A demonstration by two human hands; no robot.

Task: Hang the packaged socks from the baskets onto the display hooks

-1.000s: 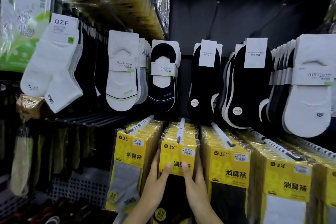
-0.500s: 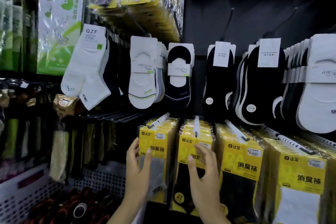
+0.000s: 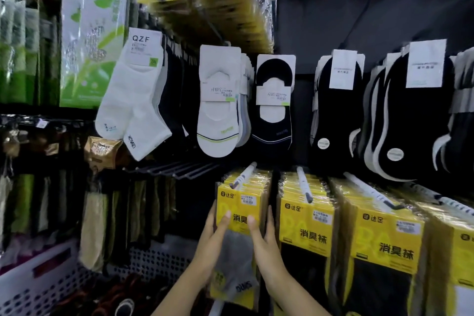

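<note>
A stack of yellow sock packs [image 3: 241, 202] with grey socks inside hangs on a white display hook [image 3: 243, 176]. My left hand [image 3: 214, 236] holds the stack's left edge, thumb on the front pack. My right hand [image 3: 264, 236] holds its right edge, thumb on the front and fingers tucked between this stack and the neighbouring yellow packs [image 3: 306, 215] with black socks. Further right hang more yellow packs [image 3: 387, 236] on their own hook [image 3: 369, 191].
Above hang white ankle socks [image 3: 133, 105], white [image 3: 218, 110] and dark [image 3: 273, 108] no-show socks, and black ones [image 3: 336, 115]. Bare metal hooks [image 3: 174, 169] jut out at centre left. A white perforated basket [image 3: 38, 277] with dark items sits at the lower left.
Both hands left the middle stack with black socks, moved left, and now clasp the leftmost yellow stack by its sides. The view has shifted left.
</note>
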